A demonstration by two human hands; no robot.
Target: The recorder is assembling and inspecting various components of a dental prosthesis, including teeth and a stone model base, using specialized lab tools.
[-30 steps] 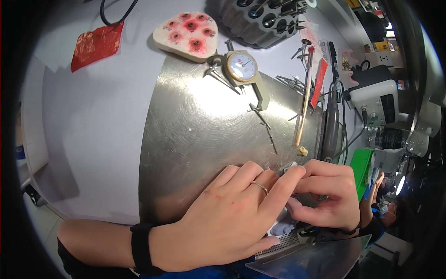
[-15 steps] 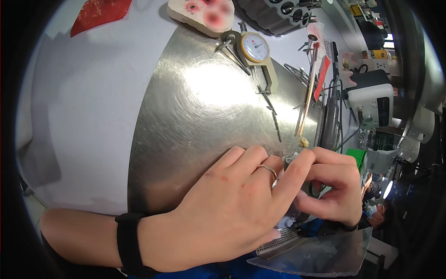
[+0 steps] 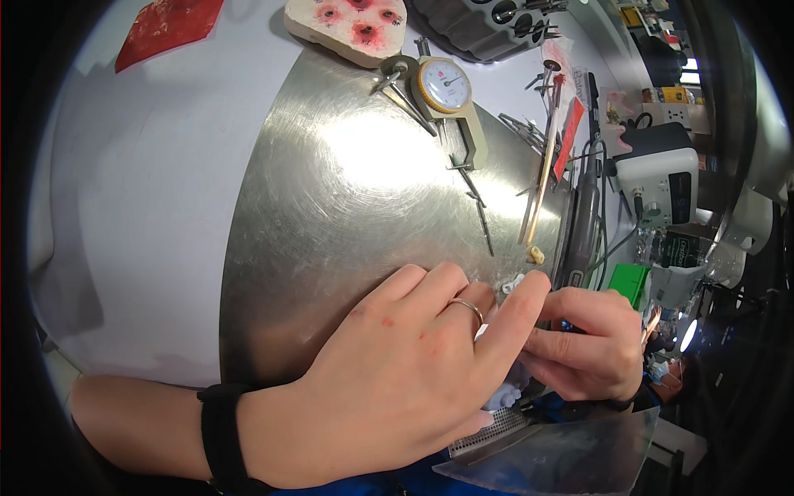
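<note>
My left hand [image 3: 397, 364], wearing a ring and a black wristband, is palm down with bent fingers over the metal plate [image 3: 331, 215]. Close against its fingertips is my right hand [image 3: 587, 347], its thumb and fingers pinched together. Whatever lies between the hands is hidden behind the left fingers. A small white piece [image 3: 514, 283] shows just beyond the left index finger, beside a yellowish lump [image 3: 536, 255]. Below the hands, a pale bluish lump [image 3: 506, 396] is partly covered.
A dial thickness gauge [image 3: 445, 85] and thin burs [image 3: 484, 223] lie on the plate. Further back are a stained plaster block [image 3: 343, 33], a red sheet [image 3: 169, 31] and a dark bur stand [image 3: 471, 41]. At right are a handpiece [image 3: 583, 227], a control box [image 3: 657, 178] and a clear shield [image 3: 562, 455].
The right thumb and fingers have drawn into a tighter pinch and moved slightly down. More of the white piece shows. The whole view has shifted a little.
</note>
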